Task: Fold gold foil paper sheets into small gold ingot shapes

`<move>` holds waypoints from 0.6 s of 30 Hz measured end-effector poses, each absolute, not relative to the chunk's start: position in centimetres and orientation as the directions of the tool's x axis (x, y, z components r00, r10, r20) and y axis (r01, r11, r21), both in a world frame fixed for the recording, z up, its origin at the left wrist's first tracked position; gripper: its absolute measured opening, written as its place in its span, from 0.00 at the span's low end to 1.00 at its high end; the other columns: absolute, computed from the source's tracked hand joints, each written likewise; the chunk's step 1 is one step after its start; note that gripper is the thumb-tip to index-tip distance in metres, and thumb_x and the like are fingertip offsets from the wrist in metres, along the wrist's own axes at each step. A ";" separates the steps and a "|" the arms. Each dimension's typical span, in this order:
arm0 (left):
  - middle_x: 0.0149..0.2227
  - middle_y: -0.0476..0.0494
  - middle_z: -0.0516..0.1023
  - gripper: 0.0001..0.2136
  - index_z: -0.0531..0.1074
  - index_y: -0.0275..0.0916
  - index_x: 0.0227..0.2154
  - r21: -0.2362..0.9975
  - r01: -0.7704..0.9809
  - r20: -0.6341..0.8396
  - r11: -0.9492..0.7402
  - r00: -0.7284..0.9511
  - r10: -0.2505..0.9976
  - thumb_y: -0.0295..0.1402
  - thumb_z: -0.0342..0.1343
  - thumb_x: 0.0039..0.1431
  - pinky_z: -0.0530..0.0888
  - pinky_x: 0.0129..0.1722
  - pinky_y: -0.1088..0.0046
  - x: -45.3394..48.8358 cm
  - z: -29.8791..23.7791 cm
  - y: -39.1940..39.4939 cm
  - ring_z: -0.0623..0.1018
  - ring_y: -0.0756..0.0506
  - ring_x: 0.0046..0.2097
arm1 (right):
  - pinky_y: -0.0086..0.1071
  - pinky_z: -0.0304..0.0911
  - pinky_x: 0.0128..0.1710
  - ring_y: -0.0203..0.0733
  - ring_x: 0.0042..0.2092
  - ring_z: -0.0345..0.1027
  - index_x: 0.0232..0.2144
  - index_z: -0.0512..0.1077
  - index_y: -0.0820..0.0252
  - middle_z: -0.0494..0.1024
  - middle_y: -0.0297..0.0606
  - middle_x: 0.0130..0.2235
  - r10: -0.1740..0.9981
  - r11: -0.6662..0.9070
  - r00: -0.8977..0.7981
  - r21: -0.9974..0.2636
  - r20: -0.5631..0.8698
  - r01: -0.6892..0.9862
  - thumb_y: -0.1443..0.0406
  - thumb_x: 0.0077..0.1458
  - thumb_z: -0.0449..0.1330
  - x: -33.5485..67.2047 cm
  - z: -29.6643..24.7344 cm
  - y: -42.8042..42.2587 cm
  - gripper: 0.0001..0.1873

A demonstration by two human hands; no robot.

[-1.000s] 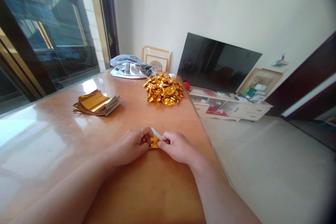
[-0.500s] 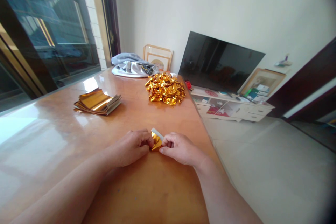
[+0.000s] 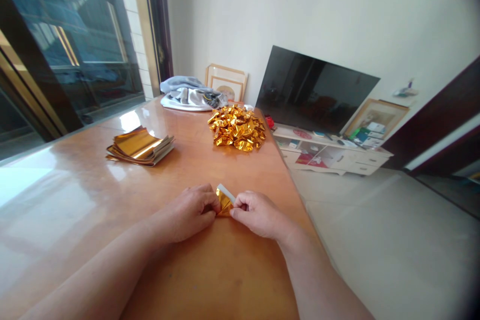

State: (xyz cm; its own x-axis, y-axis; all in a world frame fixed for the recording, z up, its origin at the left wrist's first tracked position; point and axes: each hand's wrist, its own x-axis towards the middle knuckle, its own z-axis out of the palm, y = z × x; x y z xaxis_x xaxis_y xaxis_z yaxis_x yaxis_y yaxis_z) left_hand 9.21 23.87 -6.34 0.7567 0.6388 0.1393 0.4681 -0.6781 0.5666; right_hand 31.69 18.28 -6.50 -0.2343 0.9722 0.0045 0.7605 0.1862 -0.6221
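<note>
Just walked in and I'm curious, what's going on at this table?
A person is pinching a small folded piece of gold foil between their left hand and right hand, just above a wooden table. Farther along the table lie a stack of gold foil sheets and a heap of crinkled gold foil.

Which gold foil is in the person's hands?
The small folded foil piece, pinched between left hand and right hand; the flat sheet stack and crumpled heap lie farther up the table.
</note>
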 end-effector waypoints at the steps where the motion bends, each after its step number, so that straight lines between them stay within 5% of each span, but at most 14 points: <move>1: 0.37 0.48 0.73 0.08 0.73 0.41 0.29 0.566 0.474 0.137 -0.675 0.753 0.644 0.24 0.51 0.53 0.68 0.40 0.72 9.2 -6.3 23.9 0.74 0.47 0.38 | 0.26 0.52 0.28 0.34 0.31 0.65 0.25 0.69 0.58 0.75 0.31 0.30 0.975 0.176 -0.221 -0.617 0.004 0.767 0.63 0.57 0.59 31.6 -6.6 18.3 0.09; 14: 0.33 0.49 0.74 0.08 0.72 0.41 0.29 0.580 0.486 0.139 -0.654 0.732 0.667 0.23 0.50 0.52 0.69 0.38 0.72 9.2 -6.1 23.7 0.73 0.47 0.36 | 0.26 0.54 0.29 0.34 0.31 0.65 0.29 0.71 0.57 0.75 0.30 0.31 0.960 0.191 -0.278 -0.669 -0.024 0.719 0.66 0.51 0.62 31.9 -6.3 18.2 0.02; 18: 0.40 0.47 0.75 0.13 0.72 0.42 0.38 0.626 0.439 0.254 -0.645 0.667 0.701 0.22 0.48 0.55 0.71 0.40 0.71 9.4 -6.0 23.5 0.75 0.47 0.39 | 0.26 0.53 0.28 0.34 0.30 0.64 0.30 0.72 0.57 0.73 0.29 0.29 0.950 0.168 -0.306 -0.714 -0.068 0.680 0.67 0.50 0.63 31.9 -6.2 18.1 0.03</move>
